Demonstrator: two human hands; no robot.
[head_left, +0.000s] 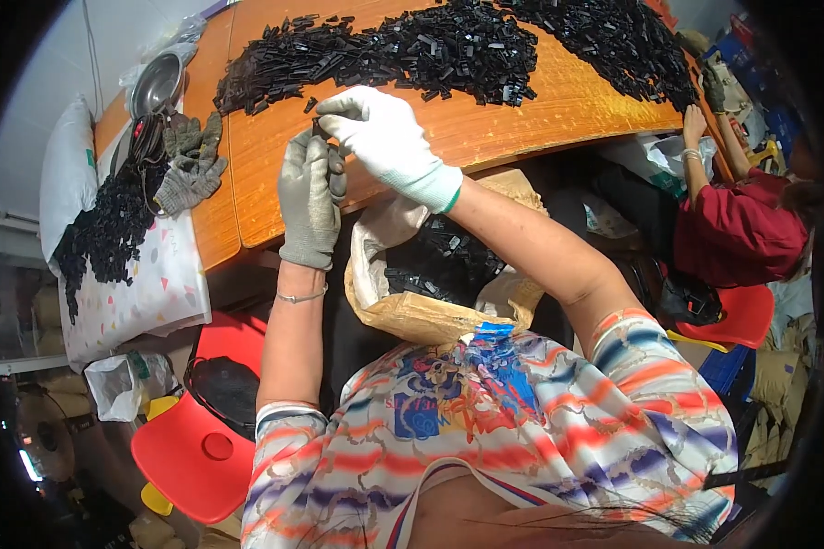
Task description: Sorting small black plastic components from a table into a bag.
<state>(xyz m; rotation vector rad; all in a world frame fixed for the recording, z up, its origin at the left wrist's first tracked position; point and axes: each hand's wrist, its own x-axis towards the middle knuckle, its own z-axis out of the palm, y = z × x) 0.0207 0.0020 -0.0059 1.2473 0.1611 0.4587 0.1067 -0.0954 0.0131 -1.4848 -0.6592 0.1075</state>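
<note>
My left hand (309,197) wears a grey glove and is raised over the near edge of the orange wooden table (275,174). Its fingers are curled round a small black plastic piece (318,127). My right hand (383,139), in a white glove with a green cuff, meets it from the right, thumb and forefinger pinching at the top of the same piece. Beyond both hands lies a long heap of similar black pieces (467,50). Below them, an open brown paper sack (412,316) with a white lining sits at my lap, with more black pieces inside.
On the left, black pieces (110,233) are spread beside spare grey gloves (188,174), a metal bowl (157,84) and a white sack (69,169). A red chair (192,457) stands at lower left. At right, a person in a red top (737,233) works at the table.
</note>
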